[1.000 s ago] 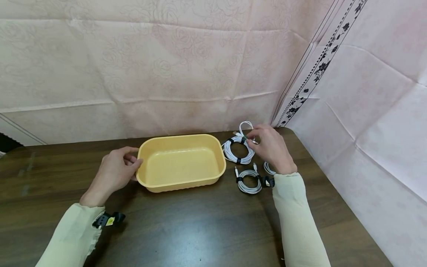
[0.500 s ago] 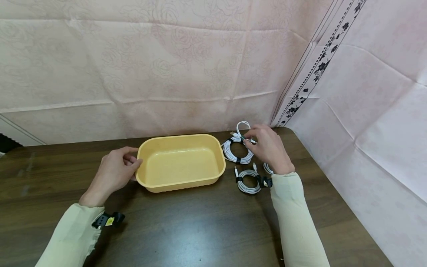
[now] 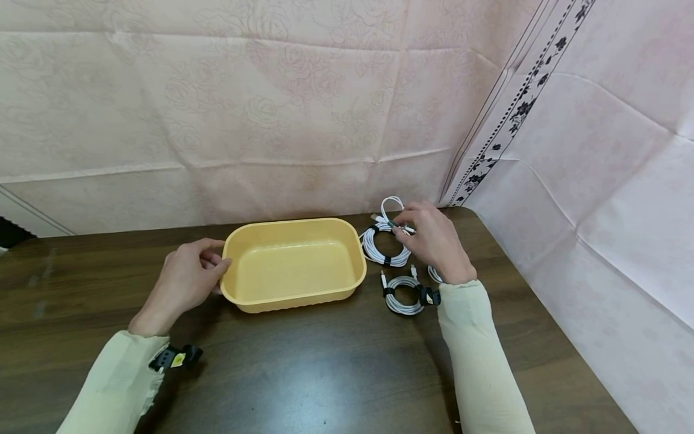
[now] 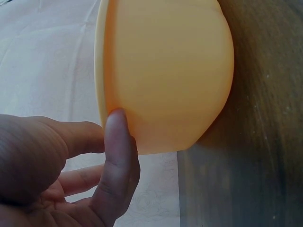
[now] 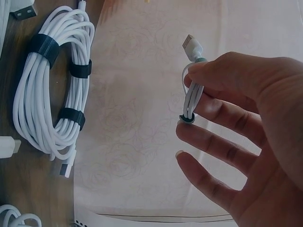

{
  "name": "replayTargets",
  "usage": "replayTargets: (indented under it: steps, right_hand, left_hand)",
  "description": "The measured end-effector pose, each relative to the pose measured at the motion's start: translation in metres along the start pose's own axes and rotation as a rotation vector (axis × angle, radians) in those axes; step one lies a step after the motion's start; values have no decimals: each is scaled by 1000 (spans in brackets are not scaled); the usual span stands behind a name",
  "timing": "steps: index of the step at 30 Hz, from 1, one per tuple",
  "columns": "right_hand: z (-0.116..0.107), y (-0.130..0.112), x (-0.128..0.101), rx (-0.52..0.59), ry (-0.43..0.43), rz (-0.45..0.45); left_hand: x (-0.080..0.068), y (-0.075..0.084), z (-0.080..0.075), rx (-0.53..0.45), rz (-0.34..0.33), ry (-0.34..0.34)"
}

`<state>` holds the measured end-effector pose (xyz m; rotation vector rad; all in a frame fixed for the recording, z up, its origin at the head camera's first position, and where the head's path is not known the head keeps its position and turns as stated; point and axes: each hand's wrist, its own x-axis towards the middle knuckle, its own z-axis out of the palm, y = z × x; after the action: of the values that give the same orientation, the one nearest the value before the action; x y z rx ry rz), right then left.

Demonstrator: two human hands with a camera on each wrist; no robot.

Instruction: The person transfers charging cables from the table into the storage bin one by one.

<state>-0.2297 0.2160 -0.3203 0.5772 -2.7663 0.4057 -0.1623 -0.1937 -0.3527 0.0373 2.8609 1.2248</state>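
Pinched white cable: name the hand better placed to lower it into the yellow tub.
Likely the right hand: it pinches the white cable; the left hand holds the yellow tub by its left end.

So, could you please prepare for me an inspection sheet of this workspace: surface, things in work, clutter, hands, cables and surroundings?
Surface: brown wood-grain tabletop, reflecting light near the front.
Things in work: yellow tub, upright, open side up; small white cable bundle, looped and tied.
Clutter: nothing seen beyond the other cables.
Hands: left hand pinches the tub's left rim; right hand pinches the small bundle.
Cables: large white coil, strapped, beside the tub, contact unclear; smaller coil nearer the person; third cable, partly hidden by the right arm.
Surroundings: creased, patterned sheeting behind and at the right.
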Motion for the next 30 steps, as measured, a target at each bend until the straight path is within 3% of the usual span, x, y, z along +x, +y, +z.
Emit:
replayTargets:
  steps: [30]
  right_hand:
    - [2,-10,0,-4,18,-38]
  left_hand:
    - [0,-1,1,5,2,0]
